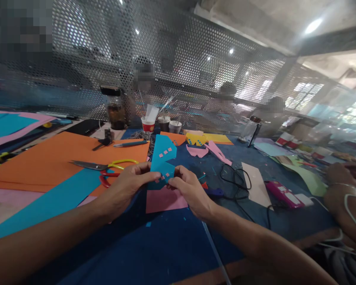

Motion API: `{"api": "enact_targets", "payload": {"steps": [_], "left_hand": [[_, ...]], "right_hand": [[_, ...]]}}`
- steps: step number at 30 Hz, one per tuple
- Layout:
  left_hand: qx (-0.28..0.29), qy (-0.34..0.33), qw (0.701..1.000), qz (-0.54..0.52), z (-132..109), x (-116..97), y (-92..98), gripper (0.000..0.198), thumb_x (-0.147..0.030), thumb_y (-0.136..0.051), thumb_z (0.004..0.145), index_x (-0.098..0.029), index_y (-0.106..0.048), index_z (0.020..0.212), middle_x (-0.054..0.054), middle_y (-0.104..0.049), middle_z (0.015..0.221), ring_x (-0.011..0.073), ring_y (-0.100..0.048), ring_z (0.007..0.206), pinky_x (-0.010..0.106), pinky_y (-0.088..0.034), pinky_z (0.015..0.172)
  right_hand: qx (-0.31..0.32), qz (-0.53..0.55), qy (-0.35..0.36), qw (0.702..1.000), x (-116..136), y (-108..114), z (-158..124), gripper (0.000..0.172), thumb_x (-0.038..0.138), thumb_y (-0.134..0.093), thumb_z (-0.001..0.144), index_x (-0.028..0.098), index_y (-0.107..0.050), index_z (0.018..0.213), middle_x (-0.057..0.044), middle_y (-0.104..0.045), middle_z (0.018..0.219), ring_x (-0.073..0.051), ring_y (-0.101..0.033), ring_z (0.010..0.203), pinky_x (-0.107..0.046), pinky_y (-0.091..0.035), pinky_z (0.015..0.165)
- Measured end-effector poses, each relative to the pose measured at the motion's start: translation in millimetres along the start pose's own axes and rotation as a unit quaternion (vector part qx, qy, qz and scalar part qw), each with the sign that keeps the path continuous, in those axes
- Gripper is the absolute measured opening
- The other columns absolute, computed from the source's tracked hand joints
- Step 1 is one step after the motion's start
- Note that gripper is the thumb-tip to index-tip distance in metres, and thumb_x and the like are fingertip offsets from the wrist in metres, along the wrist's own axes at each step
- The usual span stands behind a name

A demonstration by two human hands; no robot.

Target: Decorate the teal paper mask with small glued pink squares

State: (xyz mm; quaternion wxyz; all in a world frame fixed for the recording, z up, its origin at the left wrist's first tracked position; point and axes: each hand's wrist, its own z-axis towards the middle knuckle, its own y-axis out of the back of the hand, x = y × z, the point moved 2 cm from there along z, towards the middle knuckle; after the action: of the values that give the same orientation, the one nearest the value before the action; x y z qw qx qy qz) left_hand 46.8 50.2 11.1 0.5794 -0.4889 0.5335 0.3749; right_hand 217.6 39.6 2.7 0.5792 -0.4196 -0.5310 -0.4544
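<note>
Between my two hands is a cut piece of blue paper (158, 160) with small pink squares on it, held up above the table. My left hand (136, 178) pinches its lower left side with the thumb in front. At the lower right edge, my right hand (188, 186) grips the same paper between thumb and fingers. Under the hands lies a pink paper sheet (166, 202). Left of them, scissors (106, 168) with red and yellow handles rest on orange paper (56, 154) and a blue paper strip (53, 200).
Cut orange paper (173, 138), yellow paper (195, 139) and pink paper pieces (197, 151) lie behind. A black cable (234, 178) and magenta device (284, 194) are right. Paper cups (148, 126) and a jar (115, 109) stand near the mesh screen. Another person's hand (342, 176) is at far right.
</note>
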Motion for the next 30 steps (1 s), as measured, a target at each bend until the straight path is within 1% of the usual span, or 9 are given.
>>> {"api": "enact_targets", "payload": {"steps": [3,7,13,18,22,26,30], "left_hand": [[0.014,0.014,1.000,0.006,-0.2,1.0,-1.1,0.013,-0.026,-0.078,0.076,-0.019,-0.080,0.087,0.005,-0.077,0.085,0.0203,-0.066,0.082,0.031,-0.049,0.079],[0.023,0.012,1.000,0.010,-1.3,2.8,-0.3,0.016,-0.027,-0.076,0.078,-0.018,-0.079,0.091,0.006,-0.076,0.083,0.0222,-0.067,0.082,0.034,-0.049,0.079],[0.024,0.003,0.999,0.027,-3.0,3.3,-0.8,0.018,-0.028,-0.077,0.077,-0.019,-0.079,0.093,0.005,-0.076,0.086,0.0232,-0.067,0.083,0.035,-0.049,0.079],[0.021,0.002,0.999,0.035,-1.8,4.5,-1.1,0.015,-0.028,-0.077,0.078,-0.019,-0.078,0.091,0.005,-0.076,0.086,0.0243,-0.069,0.085,0.036,-0.050,0.081],[0.031,-0.012,0.999,0.044,-0.8,7.9,0.7,0.021,-0.030,-0.077,0.080,-0.020,-0.078,0.099,0.006,-0.077,0.093,0.0249,-0.069,0.089,0.037,-0.051,0.084],[0.027,-0.015,0.998,0.058,-0.8,8.6,0.3,0.022,-0.033,-0.078,0.080,-0.021,-0.078,0.097,0.006,-0.077,0.092,0.0250,-0.070,0.088,0.037,-0.052,0.083],[0.021,-0.013,0.997,0.066,-1.7,5.9,-1.9,0.023,-0.032,-0.079,0.078,-0.020,-0.077,0.096,0.005,-0.077,0.092,0.0255,-0.070,0.090,0.037,-0.052,0.084]], "right_hand": [[0.014,0.005,0.001,1.000,-1.3,0.9,-0.7,0.009,0.022,-0.063,0.080,0.019,-0.058,0.087,0.001,-0.063,0.079,-0.016,-0.059,0.077,-0.031,-0.045,0.075],[0.033,0.023,0.003,0.999,-1.4,0.1,-2.3,0.010,0.023,-0.063,0.082,0.019,-0.058,0.090,0.001,-0.063,0.082,-0.016,-0.059,0.080,-0.031,-0.045,0.076],[0.029,0.013,0.007,0.999,1.1,-2.5,-3.4,0.011,0.028,-0.064,0.084,0.020,-0.059,0.087,0.000,-0.062,0.082,-0.016,-0.056,0.077,-0.032,-0.044,0.073],[0.022,0.030,-0.003,0.999,0.9,-2.7,-3.1,0.011,0.027,-0.064,0.082,0.019,-0.058,0.086,0.001,-0.061,0.080,-0.015,-0.055,0.074,-0.031,-0.042,0.071],[0.016,0.034,-0.008,0.999,1.1,-2.8,-3.0,0.012,0.028,-0.064,0.081,0.019,-0.058,0.087,0.001,-0.062,0.081,-0.015,-0.056,0.075,-0.031,-0.043,0.072],[0.010,0.030,-0.014,0.999,2.8,-4.0,-2.8,0.014,0.028,-0.064,0.080,0.019,-0.058,0.087,0.000,-0.064,0.083,-0.017,-0.057,0.078,-0.032,-0.044,0.073],[0.003,0.021,-0.016,1.000,2.0,-4.3,-2.1,0.011,0.028,-0.062,0.080,0.020,-0.059,0.086,-0.001,-0.064,0.083,-0.018,-0.058,0.081,-0.032,-0.044,0.074]]}}
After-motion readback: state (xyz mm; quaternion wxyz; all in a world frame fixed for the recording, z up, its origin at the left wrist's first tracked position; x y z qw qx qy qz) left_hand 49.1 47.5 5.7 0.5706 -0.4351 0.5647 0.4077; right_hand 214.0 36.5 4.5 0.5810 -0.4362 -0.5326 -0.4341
